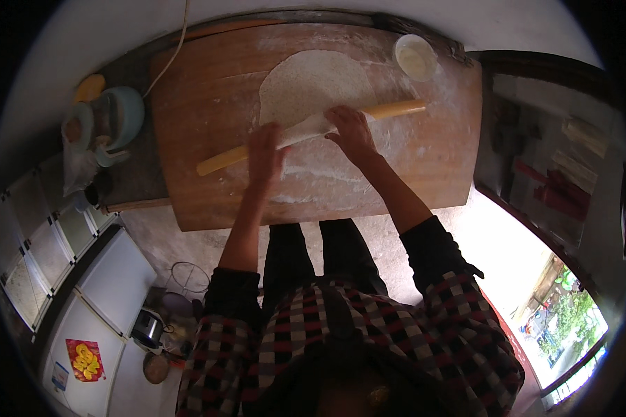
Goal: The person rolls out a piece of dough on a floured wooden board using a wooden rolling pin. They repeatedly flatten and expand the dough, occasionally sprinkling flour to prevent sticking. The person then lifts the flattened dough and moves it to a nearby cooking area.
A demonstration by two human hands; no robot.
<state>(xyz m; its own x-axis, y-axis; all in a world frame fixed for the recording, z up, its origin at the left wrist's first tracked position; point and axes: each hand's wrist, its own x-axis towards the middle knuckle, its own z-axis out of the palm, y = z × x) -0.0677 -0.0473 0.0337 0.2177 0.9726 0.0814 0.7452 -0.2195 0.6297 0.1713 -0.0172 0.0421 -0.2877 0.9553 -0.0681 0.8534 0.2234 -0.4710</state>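
A round sheet of speckled dough (313, 83) lies on a floured wooden board (203, 99). Its near edge is wrapped over the middle of a long wooden rolling pin (396, 109), which lies slantwise with both ends bare. My right hand (352, 133) is on the wrapped part, its fingers over the pin and its thumb on the near side. Blurred by motion, my left hand (265, 156) is over the pin at the left edge of the wrapped dough; its grip is unclear. Loose flour is spread across the board in front of the pin.
A tub of pale powder (416, 58) stands at the board's far right corner. To the left are a light-blue container (125, 117) and a plastic bag (78, 167). A cord (175, 54) hangs down near the board's left edge. Behind on the left stands a white refrigerator (117, 273).
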